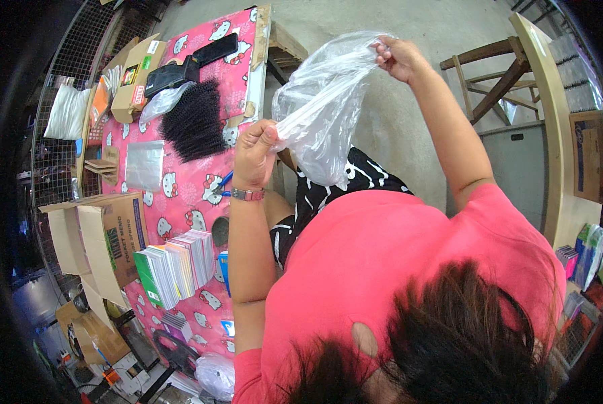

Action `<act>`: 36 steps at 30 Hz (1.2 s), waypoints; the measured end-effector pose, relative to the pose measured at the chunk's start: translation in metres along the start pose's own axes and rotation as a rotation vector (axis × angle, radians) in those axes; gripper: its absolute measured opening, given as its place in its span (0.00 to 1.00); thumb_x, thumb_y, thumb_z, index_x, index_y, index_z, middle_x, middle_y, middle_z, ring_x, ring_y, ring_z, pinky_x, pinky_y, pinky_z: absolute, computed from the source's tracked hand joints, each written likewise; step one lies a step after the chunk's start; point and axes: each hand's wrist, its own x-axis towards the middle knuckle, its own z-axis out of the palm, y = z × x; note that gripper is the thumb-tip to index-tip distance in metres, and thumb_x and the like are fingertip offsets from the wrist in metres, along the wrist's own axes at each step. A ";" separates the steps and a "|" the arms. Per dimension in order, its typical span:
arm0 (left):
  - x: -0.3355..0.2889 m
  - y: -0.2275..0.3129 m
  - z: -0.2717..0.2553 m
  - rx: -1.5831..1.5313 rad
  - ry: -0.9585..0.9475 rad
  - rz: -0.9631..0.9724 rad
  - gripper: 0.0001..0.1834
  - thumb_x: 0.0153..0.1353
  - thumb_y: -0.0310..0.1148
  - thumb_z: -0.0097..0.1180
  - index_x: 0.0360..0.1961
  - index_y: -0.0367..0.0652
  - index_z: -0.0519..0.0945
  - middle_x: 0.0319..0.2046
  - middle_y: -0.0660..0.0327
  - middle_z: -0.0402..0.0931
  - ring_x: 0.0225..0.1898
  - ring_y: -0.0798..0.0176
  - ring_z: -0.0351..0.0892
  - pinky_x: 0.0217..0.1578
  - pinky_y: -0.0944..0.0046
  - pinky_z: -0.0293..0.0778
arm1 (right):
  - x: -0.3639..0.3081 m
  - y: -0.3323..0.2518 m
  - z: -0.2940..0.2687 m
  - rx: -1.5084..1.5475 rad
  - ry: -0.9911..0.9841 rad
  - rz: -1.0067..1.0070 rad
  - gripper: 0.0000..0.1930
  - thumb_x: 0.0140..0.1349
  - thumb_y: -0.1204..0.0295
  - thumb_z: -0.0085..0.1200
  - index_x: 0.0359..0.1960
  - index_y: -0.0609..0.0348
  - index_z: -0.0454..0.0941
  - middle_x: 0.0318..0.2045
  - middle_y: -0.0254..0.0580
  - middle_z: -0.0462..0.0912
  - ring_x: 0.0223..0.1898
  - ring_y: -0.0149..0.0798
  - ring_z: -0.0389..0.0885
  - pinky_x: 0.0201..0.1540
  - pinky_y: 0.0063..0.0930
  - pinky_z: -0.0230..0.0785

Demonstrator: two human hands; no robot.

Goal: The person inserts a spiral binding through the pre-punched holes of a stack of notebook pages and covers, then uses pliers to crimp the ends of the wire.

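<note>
A clear plastic bag [332,101] is stretched between my two hands above my lap, its gathered edge running slantwise from one to the other. My left hand [256,151] pinches the lower left end of that edge, close to the table's side. Farther off and higher in the view, my right hand [397,59] grips the other end with bent fingers. The bag hangs loose and crumpled below the edge, and I can see nothing inside it.
Left of me stands a table with a pink patterned cover [200,175]. On it are a stack of notebooks [180,266], an open cardboard box [123,232], black spiral coils [194,124], flat clear sheets [145,165] and a phone [215,48]. A wooden stool [497,77] stands right.
</note>
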 end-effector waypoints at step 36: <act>-0.013 0.058 0.040 0.319 -0.075 -0.106 0.18 0.68 0.39 0.49 0.49 0.34 0.79 0.30 0.58 0.82 0.23 0.70 0.76 0.29 0.71 0.71 | -0.099 0.039 0.066 -0.756 -0.541 -1.070 0.31 0.57 0.65 0.55 0.64 0.54 0.65 0.66 0.48 0.62 0.70 0.46 0.53 0.66 0.42 0.53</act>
